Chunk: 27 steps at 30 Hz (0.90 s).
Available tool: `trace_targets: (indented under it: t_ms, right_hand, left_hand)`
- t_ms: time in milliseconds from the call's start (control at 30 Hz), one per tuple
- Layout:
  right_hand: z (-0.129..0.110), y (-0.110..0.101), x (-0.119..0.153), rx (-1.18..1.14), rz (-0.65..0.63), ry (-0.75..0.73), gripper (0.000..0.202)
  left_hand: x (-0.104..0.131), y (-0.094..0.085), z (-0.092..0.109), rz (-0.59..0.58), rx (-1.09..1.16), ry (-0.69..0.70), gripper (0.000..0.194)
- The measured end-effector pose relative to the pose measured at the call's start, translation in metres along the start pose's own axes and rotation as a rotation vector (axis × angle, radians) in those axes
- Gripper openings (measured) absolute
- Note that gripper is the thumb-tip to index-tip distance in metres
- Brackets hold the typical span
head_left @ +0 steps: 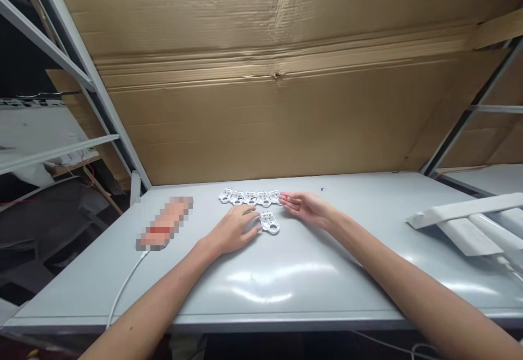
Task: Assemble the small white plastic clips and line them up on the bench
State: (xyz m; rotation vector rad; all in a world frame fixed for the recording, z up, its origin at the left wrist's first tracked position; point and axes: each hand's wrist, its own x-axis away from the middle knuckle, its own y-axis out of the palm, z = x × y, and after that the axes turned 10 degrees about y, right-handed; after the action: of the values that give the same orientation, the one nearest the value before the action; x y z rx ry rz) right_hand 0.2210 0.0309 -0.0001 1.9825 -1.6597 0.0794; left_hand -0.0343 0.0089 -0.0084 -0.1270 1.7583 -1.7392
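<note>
Several small white plastic pieces [250, 199], each with a round ring and prongs, lie side by side in a row on the grey table [286, 289]. Closer to me, a single white piece [270, 223] of the same kind lies apart from them. My left hand [235, 229] is palm-down just left of this single piece, thumb and fingers apart, the thumb tip at its edge. At the right end of the row, my right hand [306, 208] rests on its side with fingers stretched out. Its fingertips are at the last piece; whether they touch it I cannot tell.
On the left lies a pixelated flat object [167, 224] with a white cable [125, 286]. A white slatted rack-like object [469, 224] stands at the right. Cardboard [265, 131] closes off the back, and a metal frame post [98, 87] rises at left. A tiny dark bit [322, 189] lies behind my right hand.
</note>
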Motion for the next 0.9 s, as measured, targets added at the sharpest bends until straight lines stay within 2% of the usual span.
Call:
trace_targets:
  t_ms: [267, 633, 900]
  right_hand:
    - [-0.0020, 0.0002, 0.0017, -0.014, -0.018, 0.014, 0.012]
    - [0.0007, 0.0023, 0.0069, 0.191, -0.098, -0.092, 0.014]
    - [0.0024, 0.0085, 0.0091, 0.278, -0.110, -0.089, 0.025]
  left_hand:
    - [0.0001, -0.0006, 0.0012, -0.008, -0.001, -0.004, 0.031]
    - [0.0005, -0.0011, -0.0025, -0.020, 0.074, 0.012, 0.030]
    - [0.0005, -0.0024, -0.0033, -0.007, 0.078, -0.004, 0.029]
